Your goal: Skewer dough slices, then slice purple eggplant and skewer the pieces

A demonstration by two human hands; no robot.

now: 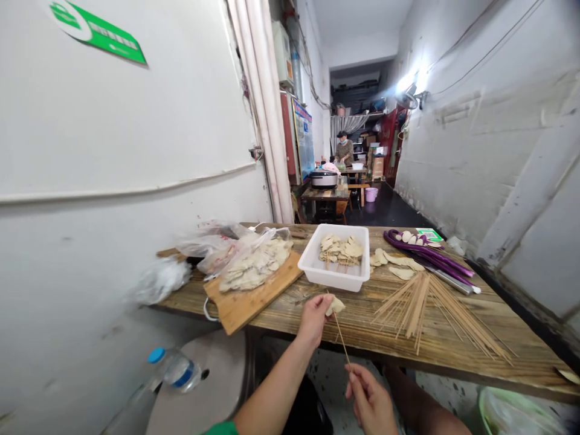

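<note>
My left hand [314, 319] pinches a pale, flat food slice [336, 306] at the near edge of the wooden table. A thin wooden skewer [343, 343] runs down from that slice to my right hand [369, 396], whose fingers are closed on its lower end. Just beyond my left hand stands a white plastic tub [334, 280] with several skewered pale slices [341, 250] inside. Loose bare skewers [419, 305] lie fanned out to the right. More loose slices [399, 262] rest on the table between the tub and the skewers.
A cutting board [254, 308] carries a pile of slices [258, 264] beside plastic bags [217, 244]. Long purple eggplants [426, 251] and a knife [453, 281] lie at the right. A water bottle [176, 368] lies on a stool [199, 399]. Farther back, a person [344, 150] stands at another table.
</note>
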